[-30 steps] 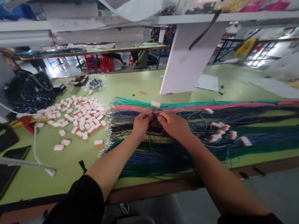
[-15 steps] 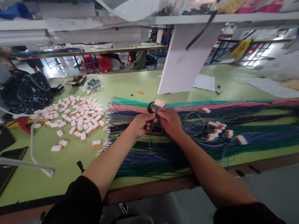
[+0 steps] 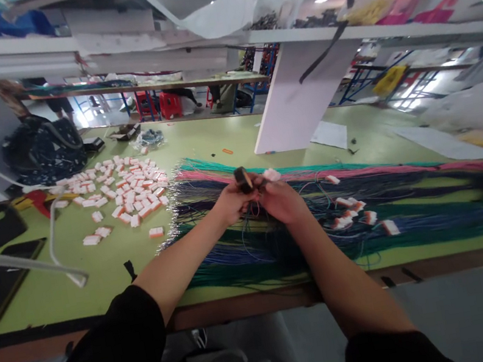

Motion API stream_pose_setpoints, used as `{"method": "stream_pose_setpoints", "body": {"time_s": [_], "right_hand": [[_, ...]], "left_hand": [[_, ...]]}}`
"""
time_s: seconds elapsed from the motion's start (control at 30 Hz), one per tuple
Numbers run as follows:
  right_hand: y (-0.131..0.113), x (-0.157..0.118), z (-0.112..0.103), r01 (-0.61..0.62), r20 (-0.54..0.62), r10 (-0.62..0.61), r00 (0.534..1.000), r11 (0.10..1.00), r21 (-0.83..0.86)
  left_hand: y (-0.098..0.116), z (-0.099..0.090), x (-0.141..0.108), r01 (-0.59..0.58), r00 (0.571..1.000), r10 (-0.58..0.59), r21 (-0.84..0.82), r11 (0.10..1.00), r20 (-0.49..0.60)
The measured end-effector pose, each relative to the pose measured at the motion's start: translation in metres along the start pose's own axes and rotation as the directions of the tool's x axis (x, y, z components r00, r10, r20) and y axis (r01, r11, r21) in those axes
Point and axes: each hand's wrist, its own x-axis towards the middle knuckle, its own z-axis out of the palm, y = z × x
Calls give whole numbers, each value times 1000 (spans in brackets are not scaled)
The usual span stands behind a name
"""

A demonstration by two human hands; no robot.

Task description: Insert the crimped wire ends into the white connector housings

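My left hand (image 3: 231,205) is closed on a dark roll (image 3: 244,179), which looks like black tape, over the middle of the wires. Close beside it, my right hand (image 3: 282,200) is closed round thin wires, with a white and pink connector (image 3: 272,174) showing above its fingers. Beneath both hands lie long bundles of wires: teal (image 3: 201,164), pink (image 3: 406,168), blue (image 3: 433,219) and dark green (image 3: 233,274). Several wired connectors (image 3: 343,221) rest on the bundles to the right. The fingertips are partly blurred.
Loose white and orange connectors (image 3: 132,190) are heaped at the left. Near them are a phone (image 3: 0,286), a white cable (image 3: 54,237), red-handled pliers (image 3: 38,201) and a dark bag (image 3: 44,149). A white upright panel (image 3: 301,94) and a paper sheet (image 3: 329,134) stand farther back.
The dark roll has turned and now sits higher in my left hand. My right hand has shifted slightly right, carrying the connector right and down.
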Motion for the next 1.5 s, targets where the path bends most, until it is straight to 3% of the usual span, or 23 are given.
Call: {"method": "stream_pose_setpoints", "body": {"time_s": [0.07, 0.13, 0.2, 0.27, 0.33, 0.43, 0.57, 0.67, 0.77, 0.87, 0.93, 1.03, 1.17, 1.33, 1.43, 1.5], "right_hand": [[-3, 0, -2, -15, -96, 16, 995, 1000, 16], [-7, -2, -7, -64, -140, 61, 988, 998, -16], [-12, -5, -14, -101, -138, 90, 986, 992, -75], [-16, -9, -21, -95, -150, 68, 986, 978, -184], [-19, -12, -24, -55, -165, -2, 986, 940, -336], [-20, -14, -21, 43, -133, -145, 980, 817, -575], [-22, -16, -11, 116, -40, -235, 971, 612, -782], [-23, -17, -6, 107, 8, -174, 985, 569, -815], [-22, -17, -5, 20, 23, -4, 1000, 602, -798], [-21, -18, -4, -43, 76, 147, 986, 673, -738], [-20, -17, -3, -66, 82, 185, 979, 675, -734], [-16, -14, -4, -44, 48, 163, 985, 516, -855], [-12, -7, -8, 24, 34, 75, 997, 136, -990], [-11, -15, 14, -11, -12, 6, 1000, -131, -991], [-19, -33, 44, 130, 163, -86, 983, -306, -943], [-31, -41, 58, 248, 286, -99, 953, -285, -926]], "left_hand": [[0, 1, -2, -170, 984, 164, 97, 981, 69], [4, 0, -4, -274, 950, 235, 189, 943, 206], [9, -2, -5, -290, 925, 193, 279, 915, 329], [14, -5, -6, -260, 917, 109, 368, 893, 384], [16, -6, -6, -244, 929, 77, 443, 863, 362], [14, -6, -3, -278, 954, 159, 545, 791, 256], [11, -4, 0, -314, 944, 276, 741, 594, 179], [13, -2, -3, -312, 924, 339, 858, 407, 175], [14, 0, -8, -283, 923, 338, 919, 273, 184], [12, 2, -9, -225, 937, 315, 953, 205, 153], [9, 2, -8, -189, 942, 311, 962, 196, 122], [2, 1, -4, -164, 946, 315, 953, 256, 78], [-6, 2, -2, -162, 949, 313, 914, 371, 42], [-7, -3, 4, -92, 941, 333, 902, 421, -59], [-1, -16, 10, -19, 933, 332, 902, 431, -139], [4, -25, 10, 11, 929, 331, 906, 423, -166]]}}
